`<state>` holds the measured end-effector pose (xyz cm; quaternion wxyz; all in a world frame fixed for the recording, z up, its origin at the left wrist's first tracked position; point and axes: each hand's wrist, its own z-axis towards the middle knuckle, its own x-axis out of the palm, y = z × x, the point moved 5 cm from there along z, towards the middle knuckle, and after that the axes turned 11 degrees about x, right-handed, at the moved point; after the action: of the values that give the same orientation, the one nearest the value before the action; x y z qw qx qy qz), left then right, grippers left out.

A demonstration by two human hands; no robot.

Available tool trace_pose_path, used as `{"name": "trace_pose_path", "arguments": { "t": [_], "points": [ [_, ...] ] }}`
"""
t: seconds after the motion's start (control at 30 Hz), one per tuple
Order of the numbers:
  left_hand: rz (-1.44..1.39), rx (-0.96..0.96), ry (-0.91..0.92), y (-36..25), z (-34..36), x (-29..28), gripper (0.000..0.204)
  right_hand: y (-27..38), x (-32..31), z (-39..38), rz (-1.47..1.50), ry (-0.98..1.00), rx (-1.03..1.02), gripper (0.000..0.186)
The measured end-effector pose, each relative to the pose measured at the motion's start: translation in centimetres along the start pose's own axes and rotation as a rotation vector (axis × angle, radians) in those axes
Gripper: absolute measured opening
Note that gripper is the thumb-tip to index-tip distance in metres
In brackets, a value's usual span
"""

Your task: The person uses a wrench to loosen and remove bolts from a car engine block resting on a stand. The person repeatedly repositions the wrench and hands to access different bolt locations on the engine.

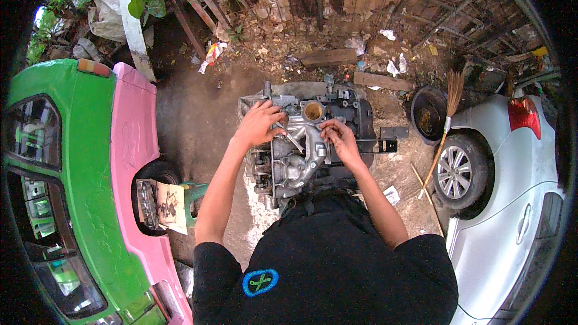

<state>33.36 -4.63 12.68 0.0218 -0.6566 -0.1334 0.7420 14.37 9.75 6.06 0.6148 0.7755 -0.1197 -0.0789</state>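
A grey metal engine [295, 168] stands in front of me, with a round brown-lined opening [313, 111] near its far side. My left hand [260, 124] is over the engine's left part, its fingers curled round a slim silver tool, seemingly a wrench [294, 140], which slants down toward the curved intake pipe [315, 147]. On the other side of that pipe, my right hand [339, 138] has its fingers bent and drawn together just below the round opening. Whatever sits between those fingertips is too small to tell.
A green and pink car [135, 114] stands at the left, a silver car [500, 144] at the right. Engine parts and cardboard [171, 204] lie by the left car's wheel. A broom [447, 126] leans by a black tub [427, 114]. Planks [328, 57] and litter lie beyond.
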Motion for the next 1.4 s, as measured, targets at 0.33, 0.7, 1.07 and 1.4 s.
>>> {"name": "trace_pose_path", "arguments": {
  "t": [0.33,0.7,1.07,1.4],
  "points": [
    [0.188,-0.356,-0.286,-4.5,-5.9,-0.3,0.041,0.0,0.1,-0.1,0.027,0.007,0.003,0.017],
    [0.181,-0.516,-0.257,-8.0,-5.8,0.9,0.026,0.3,0.2,-0.1,0.021,-0.008,0.047,0.017],
    [0.197,-0.629,-0.217,-9.4,-5.2,0.6,0.021,0.0,0.2,-0.3,0.047,-0.006,0.029,0.019],
    [0.139,-0.637,-0.19,-8.2,-5.1,0.5,0.021,0.5,0.2,-0.5,0.029,0.005,0.015,0.02]
  ]
}}
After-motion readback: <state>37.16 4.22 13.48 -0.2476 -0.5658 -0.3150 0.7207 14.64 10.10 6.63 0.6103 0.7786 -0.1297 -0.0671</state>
